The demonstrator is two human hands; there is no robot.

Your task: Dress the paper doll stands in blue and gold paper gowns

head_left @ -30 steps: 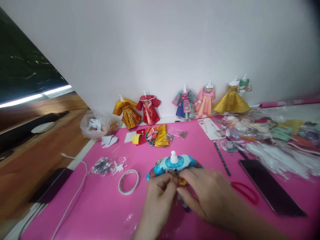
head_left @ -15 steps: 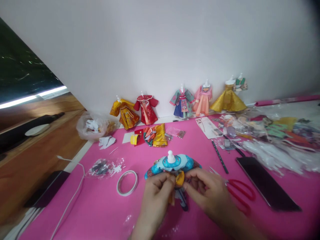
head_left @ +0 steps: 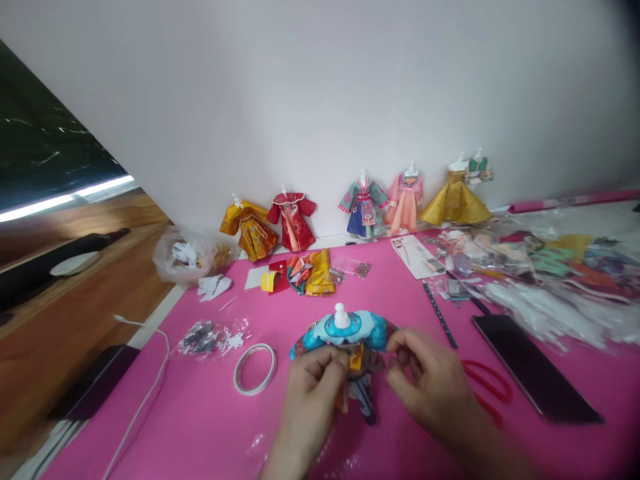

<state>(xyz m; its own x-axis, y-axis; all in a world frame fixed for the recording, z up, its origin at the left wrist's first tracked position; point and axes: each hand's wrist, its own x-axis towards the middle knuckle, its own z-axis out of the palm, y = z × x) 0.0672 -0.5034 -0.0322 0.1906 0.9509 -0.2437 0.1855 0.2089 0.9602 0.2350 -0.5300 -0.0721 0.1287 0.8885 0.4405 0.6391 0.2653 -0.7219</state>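
A small doll garment with blue puffed sleeves and a pale collar (head_left: 369,323) sits on a white doll bust (head_left: 341,316) in front of me. My left hand (head_left: 320,377) pinches a yellow cloth strip (head_left: 355,361) at the front of the garment, below the collar. To the right, my right hand (head_left: 425,373) is half curled beside the right sleeve, its thumb and forefinger apart and nothing visible between them. Dark grey cloth (head_left: 362,397) hangs below the yellow strip. The left fingertips hide part of the waist.
A tape roll (head_left: 255,369) lies left of my hands. Red-handled scissors (head_left: 493,380), partly behind my right hand, and a black phone (head_left: 535,367) lie right. A patterned pen (head_left: 440,313) is farther back. Dressed doll busts, such as a red robe (head_left: 293,217), stand along the wall.
My right hand has moved right, away from the yellow cloth to beside the sleeve. Its thumb and forefinger have parted. My left hand keeps its pinch, and the yellow cloth looks flatter.
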